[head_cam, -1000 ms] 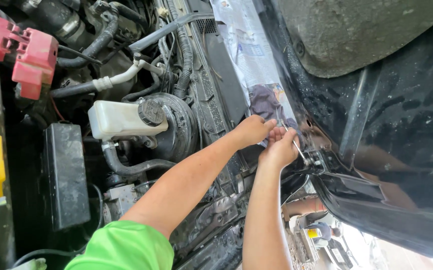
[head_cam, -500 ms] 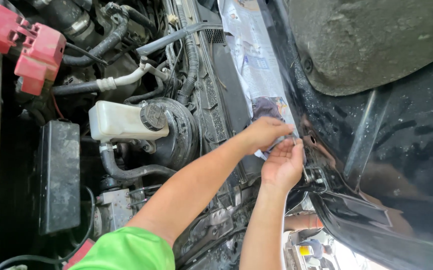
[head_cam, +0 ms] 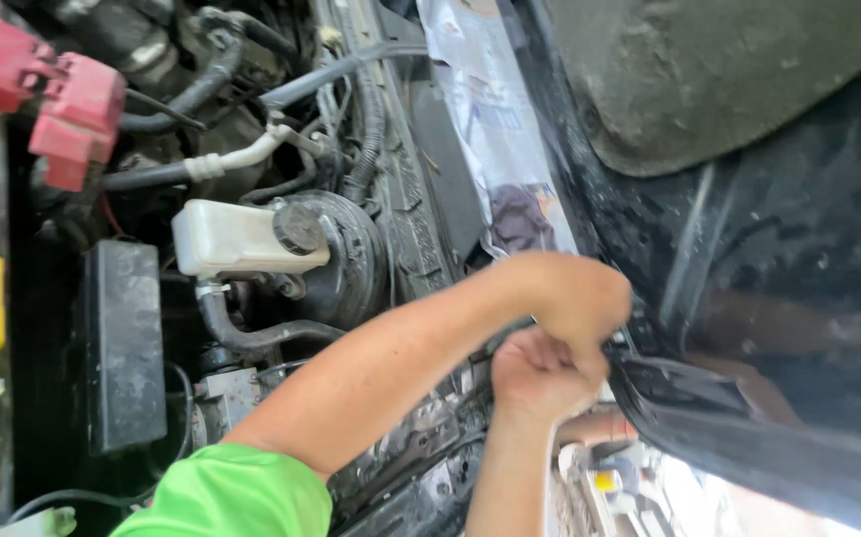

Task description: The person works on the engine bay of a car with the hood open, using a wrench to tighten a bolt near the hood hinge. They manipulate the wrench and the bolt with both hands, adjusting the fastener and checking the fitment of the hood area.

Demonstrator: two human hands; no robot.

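Head view, left hand: the left hand (head_cam: 565, 298) sits just right of centre, at about 3 o'clock from the white fluid reservoir (head_cam: 236, 239); its fingers are curled in a fist against the rear edge of the engine bay, and what they pinch is hidden.
Head view, right hand: the right hand (head_cam: 540, 376) lies at 6 o'clock from the left, touching it; fingers pressed together, whether round something I cannot tell.
Head view, spot worked on: the dark hood hinge bracket (head_cam: 694, 383), at 3 o'clock from both hands, below the raised hood (head_cam: 749, 199).
Head view, around: paper sheet (head_cam: 495, 129) at 12 o'clock, black box (head_cam: 122, 343) far at 9 o'clock.
Step, as judged: working a fastener by the hinge.
Next move, as judged: calls for a firm two-handed grip and a steady turn.
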